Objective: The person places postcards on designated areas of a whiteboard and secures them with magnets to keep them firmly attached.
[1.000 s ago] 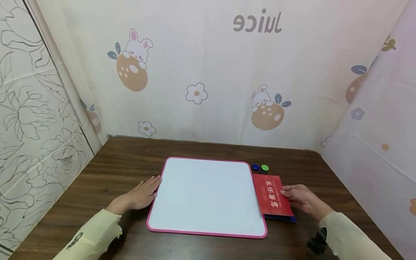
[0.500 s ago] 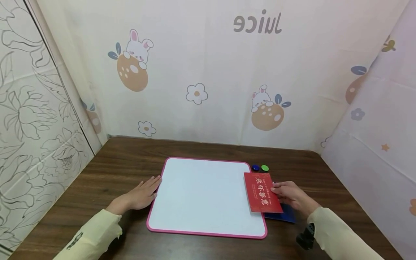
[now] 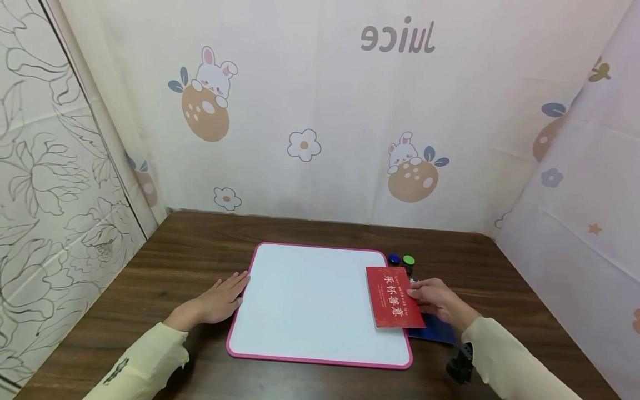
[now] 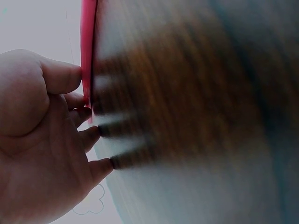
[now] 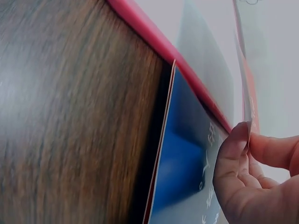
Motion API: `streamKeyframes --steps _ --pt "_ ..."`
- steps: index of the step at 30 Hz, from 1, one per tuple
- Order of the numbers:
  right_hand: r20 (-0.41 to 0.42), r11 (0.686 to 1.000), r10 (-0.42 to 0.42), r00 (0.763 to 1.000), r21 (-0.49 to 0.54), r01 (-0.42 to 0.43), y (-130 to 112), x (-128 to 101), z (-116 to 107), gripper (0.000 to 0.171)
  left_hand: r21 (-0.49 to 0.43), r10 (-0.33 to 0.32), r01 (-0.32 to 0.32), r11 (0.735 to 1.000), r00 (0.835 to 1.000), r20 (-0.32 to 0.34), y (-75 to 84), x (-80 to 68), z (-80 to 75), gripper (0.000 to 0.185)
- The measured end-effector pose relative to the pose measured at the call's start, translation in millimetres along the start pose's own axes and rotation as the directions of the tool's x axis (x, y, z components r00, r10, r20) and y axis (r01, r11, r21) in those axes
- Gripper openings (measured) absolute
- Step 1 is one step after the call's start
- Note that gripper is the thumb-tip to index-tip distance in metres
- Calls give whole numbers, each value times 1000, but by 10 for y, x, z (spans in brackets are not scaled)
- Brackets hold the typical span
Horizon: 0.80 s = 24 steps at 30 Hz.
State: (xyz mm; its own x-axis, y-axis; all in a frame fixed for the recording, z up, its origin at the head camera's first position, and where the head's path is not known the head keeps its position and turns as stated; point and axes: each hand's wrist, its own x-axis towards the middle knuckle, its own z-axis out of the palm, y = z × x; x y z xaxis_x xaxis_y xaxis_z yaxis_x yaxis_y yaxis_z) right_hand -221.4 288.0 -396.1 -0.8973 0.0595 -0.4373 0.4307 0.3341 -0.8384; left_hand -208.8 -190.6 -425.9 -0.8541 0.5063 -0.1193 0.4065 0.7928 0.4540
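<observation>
- Presently my right hand (image 3: 436, 300) pinches the red card (image 3: 393, 297) by its right edge, thumb and fingers curled on it. The card sits tilted over the near-right corner of the whiteboard (image 3: 310, 300), its right part overhanging the pink frame.
- Risk one: the pinch takes only the card's edge, as the right wrist view shows. Thin stock held that way may bend or slip free and drop askew onto the board.
- Risk two: the blue card (image 3: 432, 331) lies on the surface (image 3: 190, 250) just under my right hand, touching the board's right frame. A low pass of my fingers could drag it along or push it under the frame.
- Risk three: the blue magnet (image 3: 394, 259) and green magnet (image 3: 409, 260) stand just beyond the far edge of the red card. A forward drift of the card could knock them and send them rolling.
- Risk four: my left hand (image 3: 215, 301) lies flat with straight fingers, holding nothing, fingertips touching the board's left edge. It rests rather than clamps, so a sideways shove from the right could slide the board on the smooth wood.
- Note: the left wrist view is blurred; I cannot tell how firmly those fingertips press.
</observation>
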Motion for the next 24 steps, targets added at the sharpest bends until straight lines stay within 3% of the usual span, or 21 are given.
streamKeyframes --steps 24 --pt "-19 996 -49 999 -72 48 -43 42 255 32 12 -6 6 1000 1000 11 -8 25 8 54"
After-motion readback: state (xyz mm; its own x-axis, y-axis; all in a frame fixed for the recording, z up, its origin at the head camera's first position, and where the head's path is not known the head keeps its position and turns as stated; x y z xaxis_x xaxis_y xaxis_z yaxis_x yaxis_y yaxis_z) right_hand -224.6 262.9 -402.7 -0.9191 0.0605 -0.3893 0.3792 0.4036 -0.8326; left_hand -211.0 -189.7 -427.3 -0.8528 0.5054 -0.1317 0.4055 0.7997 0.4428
